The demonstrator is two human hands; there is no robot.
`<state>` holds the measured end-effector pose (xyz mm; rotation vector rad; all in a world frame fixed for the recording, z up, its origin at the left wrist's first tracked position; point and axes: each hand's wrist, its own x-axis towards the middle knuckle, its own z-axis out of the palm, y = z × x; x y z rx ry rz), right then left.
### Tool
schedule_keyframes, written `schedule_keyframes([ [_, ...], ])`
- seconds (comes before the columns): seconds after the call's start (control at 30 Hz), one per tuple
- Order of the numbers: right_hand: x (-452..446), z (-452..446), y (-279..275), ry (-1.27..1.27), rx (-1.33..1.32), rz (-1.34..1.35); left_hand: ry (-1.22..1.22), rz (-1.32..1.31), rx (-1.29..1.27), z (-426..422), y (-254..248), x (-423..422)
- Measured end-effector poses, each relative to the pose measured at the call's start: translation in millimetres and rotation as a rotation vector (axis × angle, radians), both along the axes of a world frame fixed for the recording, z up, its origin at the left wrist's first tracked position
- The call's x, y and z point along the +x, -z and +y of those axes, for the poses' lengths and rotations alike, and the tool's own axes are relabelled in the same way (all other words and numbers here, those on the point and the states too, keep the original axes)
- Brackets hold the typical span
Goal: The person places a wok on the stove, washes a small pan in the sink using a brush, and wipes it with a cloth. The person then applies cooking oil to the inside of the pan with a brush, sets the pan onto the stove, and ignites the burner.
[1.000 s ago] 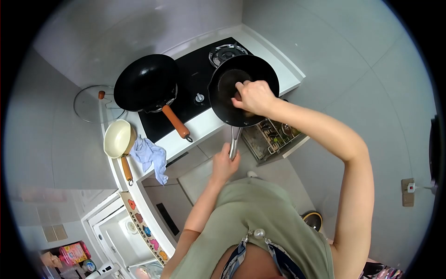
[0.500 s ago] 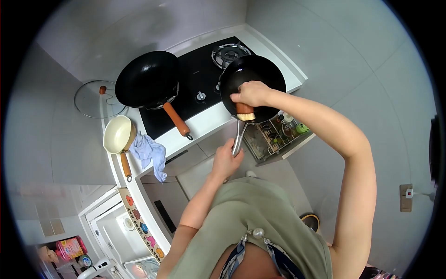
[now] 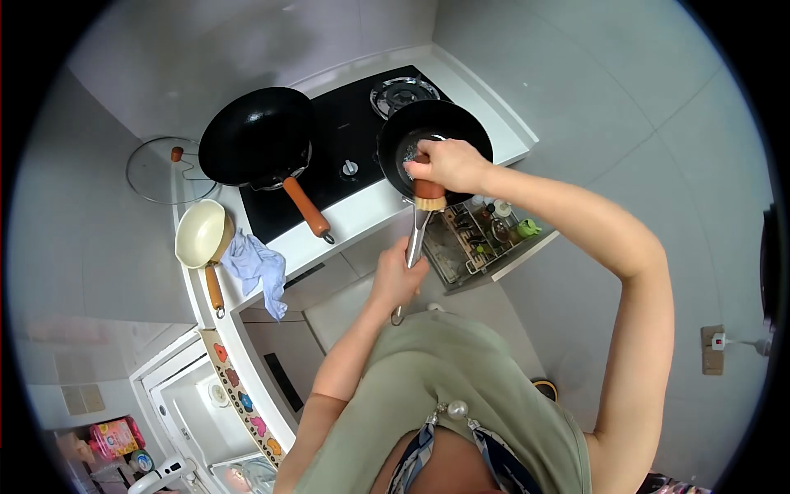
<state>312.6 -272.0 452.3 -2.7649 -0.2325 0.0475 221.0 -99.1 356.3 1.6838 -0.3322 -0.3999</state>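
Note:
My left hand [image 3: 397, 278] is wrapped round the metal handle [image 3: 417, 235] of a black frying pan [image 3: 461, 125], which is held up in front of the stove's right side. Over the pan, my right hand [image 3: 448, 165] grips a brown scrubbing brush [image 3: 429, 191] from above. The brush's pale bristles are at the pan's near rim, close to where the handle joins. Small shiny droplets or bubbles show on the pan's inner surface, left of my right hand.
A black wok [image 3: 257, 136] with a wooden handle sits on the stove [image 3: 341, 136]. To its left are a glass lid [image 3: 156, 171], a cream pan [image 3: 200, 233] and a blue cloth [image 3: 255, 267]. Below, a drawer [image 3: 510, 265] hangs open; a sink [image 3: 202, 412] is at lower left.
The brush, hidden at first under my right hand, has come into view at the pan's near rim. The pan has shifted and tilted, and more of its handle's end shows below my left hand.

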Motion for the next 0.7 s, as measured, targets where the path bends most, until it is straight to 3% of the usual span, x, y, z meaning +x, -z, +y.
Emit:
schedule_keyframes([
  [0.1, -15, 8, -7, -0.117, 0.024, -0.181, -0.016, 0.04, -0.014, 1, -13, 0],
  [0.2, -29, -13, 0, -0.239, -0.138, -0.372, -0.052, 0.073, -0.027, 7, -11, 1],
  [0.37, -21, -48, 0, -0.29, -0.396, -0.423, -0.042, 0.039, -0.005, 11, -7, 0],
  [0.5, -37, -28, 1, -0.31, -0.135, -0.406, -0.077, 0.062, -0.003, 11, -10, 3],
  [0.57, -33, -38, -1, -0.328, -0.186, -0.346, -0.049, 0.082, -0.023, 14, -6, 2],
  [0.7, -8, -70, -2, -0.368, -0.508, -0.547, 0.005, 0.113, -0.042, 18, -4, 0],
])
